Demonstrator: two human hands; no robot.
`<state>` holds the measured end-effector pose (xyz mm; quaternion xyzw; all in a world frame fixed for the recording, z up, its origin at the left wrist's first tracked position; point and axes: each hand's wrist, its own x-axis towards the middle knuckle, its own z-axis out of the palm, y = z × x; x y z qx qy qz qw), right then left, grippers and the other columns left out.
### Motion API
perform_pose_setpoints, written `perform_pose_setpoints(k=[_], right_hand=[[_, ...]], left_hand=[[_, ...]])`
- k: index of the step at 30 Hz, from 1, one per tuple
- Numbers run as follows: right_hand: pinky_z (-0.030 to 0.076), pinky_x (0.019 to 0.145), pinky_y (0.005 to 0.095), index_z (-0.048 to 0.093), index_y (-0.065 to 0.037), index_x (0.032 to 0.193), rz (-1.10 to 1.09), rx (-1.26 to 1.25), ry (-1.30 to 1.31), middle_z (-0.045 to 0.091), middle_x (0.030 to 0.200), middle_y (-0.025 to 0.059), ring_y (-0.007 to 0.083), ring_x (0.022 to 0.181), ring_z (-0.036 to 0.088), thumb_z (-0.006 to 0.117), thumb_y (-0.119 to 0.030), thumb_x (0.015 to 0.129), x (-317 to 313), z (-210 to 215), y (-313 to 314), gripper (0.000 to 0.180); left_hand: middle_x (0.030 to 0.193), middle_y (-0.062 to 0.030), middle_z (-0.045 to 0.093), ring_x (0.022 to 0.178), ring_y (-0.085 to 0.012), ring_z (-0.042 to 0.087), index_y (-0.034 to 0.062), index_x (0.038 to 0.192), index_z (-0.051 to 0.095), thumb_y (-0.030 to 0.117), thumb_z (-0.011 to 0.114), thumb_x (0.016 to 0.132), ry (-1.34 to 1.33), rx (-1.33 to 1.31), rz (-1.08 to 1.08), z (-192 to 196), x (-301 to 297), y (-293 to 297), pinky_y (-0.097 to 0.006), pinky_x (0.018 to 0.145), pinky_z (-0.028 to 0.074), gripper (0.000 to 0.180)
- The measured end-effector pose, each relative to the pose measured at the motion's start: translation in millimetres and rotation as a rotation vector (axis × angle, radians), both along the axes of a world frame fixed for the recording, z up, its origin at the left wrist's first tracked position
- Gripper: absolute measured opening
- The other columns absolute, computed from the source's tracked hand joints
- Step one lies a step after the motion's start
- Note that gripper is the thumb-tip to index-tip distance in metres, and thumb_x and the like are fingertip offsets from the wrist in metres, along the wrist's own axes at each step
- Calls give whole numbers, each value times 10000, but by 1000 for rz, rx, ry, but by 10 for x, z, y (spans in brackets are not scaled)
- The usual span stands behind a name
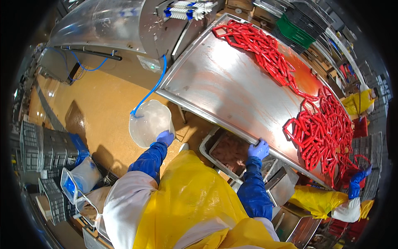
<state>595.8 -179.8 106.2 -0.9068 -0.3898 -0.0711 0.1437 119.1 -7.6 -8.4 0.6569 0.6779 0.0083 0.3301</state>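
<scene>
A white bucket (143, 124) is beside me on the left, and my gloved left hand (166, 137) is closed on its near right rim. A blue hose (159, 79) comes down from the machine to the bucket's left rim. My gloved right hand (259, 149) grips the near edge of the steel table (207, 70); its fingertips are partly hidden. Linked red sausages (319, 133) lie heaped along the table's far and right side, to the right of that hand. Below the table edge, next to my right hand, stands a tub of pinkish meat (230, 151).
A large steel machine (99, 25) stands at the upper left over a wet tan floor (95, 91). Grey crates (49, 149) are stacked at the left. Green and black crates (294, 31) stand beyond the table. A co-worker in a yellow apron (319, 201) is at the right.
</scene>
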Motion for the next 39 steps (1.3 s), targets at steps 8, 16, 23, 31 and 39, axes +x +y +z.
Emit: perform_pose_setpoints(k=[8,16,23,31,39], right_hand=[[443,953,498,605,-122,1151,43,24,-47,608,1171,135,351,1115,558,725,-218,675,19,-77,34,500],[435,948,499,606,-125,1140,56,23,-70,608,1159,126,354,1102,557,693,-218,668,66,-147,-17,489],[454,933,494,623,-143,1118,1,-9,-70,627,1145,129,348,1097,573,726,-248,666,53,-140,24,476],[464,965,483,614,-65,1176,149,219,265,631,1144,187,393,1093,581,778,-332,717,138,-63,275,556],[465,995,446,556,-10,1286,426,237,126,596,1265,215,380,1161,575,778,-426,774,-177,-39,2088,697]], left_hand=[[1166,-257,656,1107,-404,620,8,1146,661,383,509,866,62,-23,14,144,44,-10,-457,995,469,491],[1120,-244,673,1072,-411,630,33,1084,681,383,537,850,43,-26,23,189,60,-27,-466,965,486,445],[1178,-246,658,1117,-411,616,26,1177,663,390,526,863,23,-20,43,59,75,0,-456,1004,468,500],[1130,-219,680,1079,-381,638,33,1218,637,346,625,857,-177,153,79,-404,-104,44,-437,951,498,478],[897,-34,688,800,-105,631,39,1119,681,161,655,935,-631,200,220,427,31,-120,-268,768,528,222]])
